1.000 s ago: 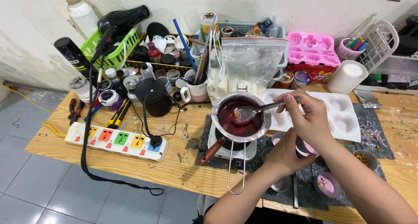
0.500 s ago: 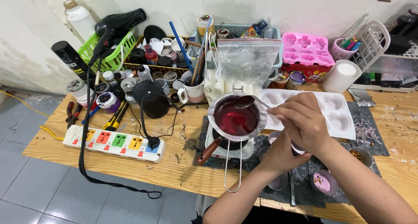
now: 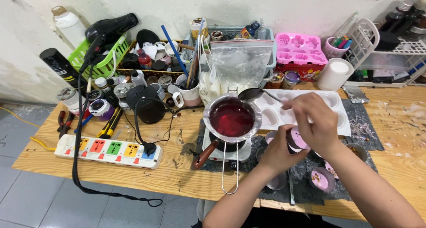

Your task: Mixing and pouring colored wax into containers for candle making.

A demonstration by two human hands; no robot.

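My right hand [image 3: 313,122] pinches the handle of a metal spoon [image 3: 251,94], whose bowl hovers just past the far rim of a steel melting pot [image 3: 211,112] filled with dark red liquid. That pot rests on a small white hotplate [image 3: 207,148]. My left hand [image 3: 279,153] grips a small round tin [image 3: 296,139] with pink filling, tilted, just right of the pot. A white heart-cavity mould [image 3: 270,117] lies behind my hands.
A multicoloured power strip [image 3: 108,150] lies at the left front. Jars, a mug of tools [image 3: 190,94], a green basket [image 3: 101,59] with a hair dryer and a clear bag [image 3: 238,64] crowd the back. More small tins [image 3: 320,180] sit on the dark mat.
The spoon has been lifted out of the red liquid and drawn back over the pot's far rim. My left hand has raised and tilted the pink tin. The view shifted left.
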